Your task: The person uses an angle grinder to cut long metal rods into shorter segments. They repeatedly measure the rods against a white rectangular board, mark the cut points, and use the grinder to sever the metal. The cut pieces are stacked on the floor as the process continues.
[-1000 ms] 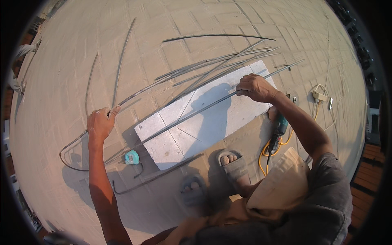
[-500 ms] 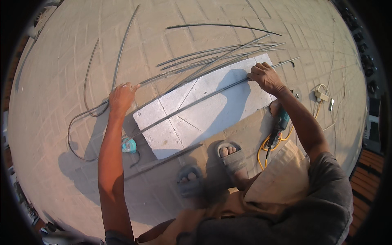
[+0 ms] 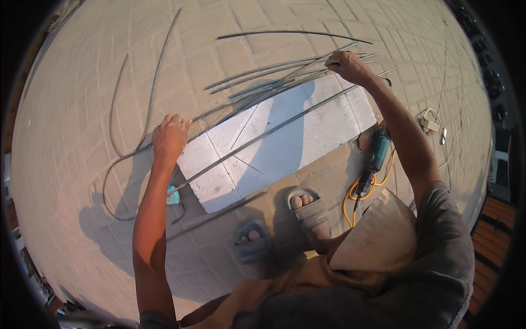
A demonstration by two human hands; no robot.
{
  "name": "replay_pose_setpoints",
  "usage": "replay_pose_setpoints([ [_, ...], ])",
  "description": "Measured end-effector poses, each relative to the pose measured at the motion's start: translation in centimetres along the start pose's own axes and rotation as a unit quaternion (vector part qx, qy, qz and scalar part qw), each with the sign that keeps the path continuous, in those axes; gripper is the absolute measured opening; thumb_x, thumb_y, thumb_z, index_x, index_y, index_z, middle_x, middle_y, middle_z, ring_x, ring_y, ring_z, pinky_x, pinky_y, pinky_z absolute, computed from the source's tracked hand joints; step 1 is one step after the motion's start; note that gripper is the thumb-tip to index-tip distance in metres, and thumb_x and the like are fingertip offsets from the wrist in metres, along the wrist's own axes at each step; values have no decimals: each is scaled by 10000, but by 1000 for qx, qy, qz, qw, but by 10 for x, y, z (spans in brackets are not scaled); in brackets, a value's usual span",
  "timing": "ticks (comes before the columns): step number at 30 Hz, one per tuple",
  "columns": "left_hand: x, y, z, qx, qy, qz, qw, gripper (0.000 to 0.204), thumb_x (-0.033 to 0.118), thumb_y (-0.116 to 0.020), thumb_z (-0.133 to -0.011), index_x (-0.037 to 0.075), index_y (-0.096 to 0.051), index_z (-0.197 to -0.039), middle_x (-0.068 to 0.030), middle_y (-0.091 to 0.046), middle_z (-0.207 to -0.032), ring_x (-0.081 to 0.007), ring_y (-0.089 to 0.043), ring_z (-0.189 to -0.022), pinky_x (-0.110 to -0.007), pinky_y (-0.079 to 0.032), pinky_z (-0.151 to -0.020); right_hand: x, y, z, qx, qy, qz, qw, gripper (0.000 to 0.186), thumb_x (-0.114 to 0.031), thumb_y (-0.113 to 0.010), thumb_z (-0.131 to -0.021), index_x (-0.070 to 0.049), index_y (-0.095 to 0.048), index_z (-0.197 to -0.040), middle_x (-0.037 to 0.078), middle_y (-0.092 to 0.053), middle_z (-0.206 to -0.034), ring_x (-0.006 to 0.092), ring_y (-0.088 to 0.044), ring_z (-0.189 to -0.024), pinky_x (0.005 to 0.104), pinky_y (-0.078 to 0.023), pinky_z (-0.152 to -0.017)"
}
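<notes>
Bent metal rod [image 3: 104,189]: thin, grey, rounded loop at left. Straight length [image 3: 274,131] slants across white block [image 3: 329,118], tip past right end. Loose rods [image 3: 263,88] bunched, some crossing, along far edge.

Your left forearm [image 3: 150,236] partly hides the turquoise tape measure [image 3: 173,196]; your right hand [image 3: 345,64] covers parts of the piled rods [image 3: 274,83].

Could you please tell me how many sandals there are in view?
2: the left sandal and the right sandal, both on the person's feet, just on the near side of the white slab. No others show.
</notes>
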State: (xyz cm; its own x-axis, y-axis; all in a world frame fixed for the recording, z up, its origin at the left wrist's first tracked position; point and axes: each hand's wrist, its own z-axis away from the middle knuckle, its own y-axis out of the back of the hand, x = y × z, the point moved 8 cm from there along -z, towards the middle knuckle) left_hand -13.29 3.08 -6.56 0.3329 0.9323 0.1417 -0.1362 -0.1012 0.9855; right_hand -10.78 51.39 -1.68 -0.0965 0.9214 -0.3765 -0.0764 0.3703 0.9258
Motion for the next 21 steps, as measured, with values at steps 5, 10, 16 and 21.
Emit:
replay_pose_setpoints([
  [5, 0, 6, 20, -30, 12, 123, 992, 277, 317, -647, -963, 48, -688, -1015, -161, -668, -1032, -360, -664, -947, -443, -513, -824, -18, -68, -60, -96, 121, 139, 978, 152, -103, -729, -821, -98, -754, -970, 90, -727, -976, 295, -702, -959, 420, -555, -783],
  [10, -10, 3, 32, -35, 33, 209, 977, 247, 252, -669, -947, 7, -689, -971, -167, -664, -980, -345, -659, -885, -425, -508, -801, -23, -113, -65, -57, 220, 307, 924, 92, -136, -623, -846, -101, -692, -797, 69, -720, -824, 259, -724, -839, 393, -536, -821],
  [16, -7, -3, 28, -39, 9, 197, 980, 236, 229, -671, -946, -6, -685, -961, -179, -670, -980, -337, -665, -882, -413, -511, -797, -33, -118, -63, -114, 264, 386, 876, 137, -191, -603, -876, -171, -688, -770, -6, -698, -796, 185, -698, -858, 363, -468, -878],
  [21, 1, -6, 13, -33, 0, 197, 980, 242, 239, -676, -949, 1, -680, -986, -176, -677, -990, -315, -676, -884, -397, -517, -799, -49, -97, -58, -64, 278, 409, 867, 130, -192, -616, -859, -183, -691, -752, -34, -696, -808, 174, -663, -893, 340, -441, -892],
])
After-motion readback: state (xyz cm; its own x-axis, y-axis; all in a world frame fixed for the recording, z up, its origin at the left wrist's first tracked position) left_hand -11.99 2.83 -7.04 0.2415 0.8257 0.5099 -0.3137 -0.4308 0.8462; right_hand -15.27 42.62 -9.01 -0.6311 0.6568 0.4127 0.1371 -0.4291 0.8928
